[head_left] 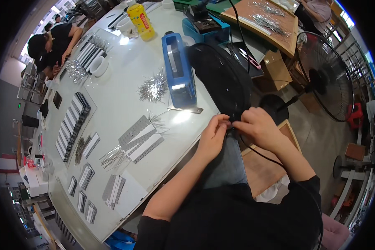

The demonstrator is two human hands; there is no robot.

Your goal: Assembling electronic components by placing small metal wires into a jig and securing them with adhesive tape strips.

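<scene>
Both forearms reached forward over the lap; the left hand (pixel 214 133) and right hand (pixel 256 125) met fingertip to fingertip, each grip pinched on a thin black cable (pixel 262 156), just off the worktop (pixel 125 79) edge.

White table (pixel 125 79), blue dispenser (pixel 178 71), yellow bottle (pixel 140 21), component strips (pixel 139 139)

Both hands, left hand (pixel 214 135) beside right hand (pixel 258 125), meet at the surface (pixel 121 79) edge, below a small fan (pixel 221 79). The tape dispenser (pixel 178 71) stands left of the fan; component strips (pixel 139 139) lie farther left.
</scene>
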